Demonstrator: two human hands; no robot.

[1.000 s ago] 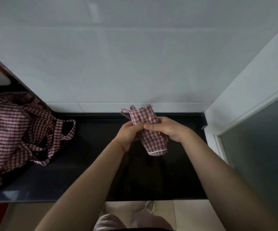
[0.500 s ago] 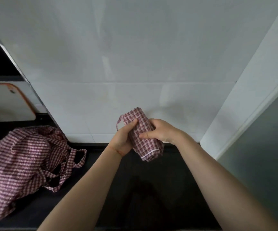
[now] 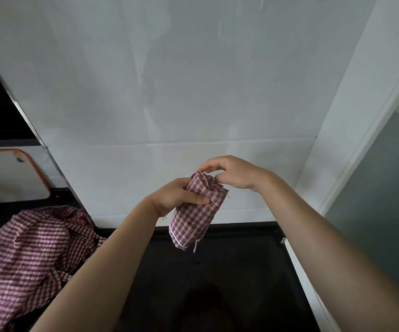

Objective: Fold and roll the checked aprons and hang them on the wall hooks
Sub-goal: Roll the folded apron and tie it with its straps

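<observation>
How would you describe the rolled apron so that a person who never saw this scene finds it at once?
Start at the white tiled wall above the black counter. In front of it, the left hand grips a rolled apron, and the right hand pinches its top. Unlike the loose apron pile at the left, it is a tight small bundle held in the air.

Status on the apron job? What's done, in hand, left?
Done: one red-and-white checked apron roll looks folded and rolled. In hand: the left hand grips its middle, held up before the white tiled wall, while the right hand pinches its top end. Left: hanging it, though no hook is in view, and the loose heap of red-and-white checked aprons on the black counter remains unfolded.
</observation>
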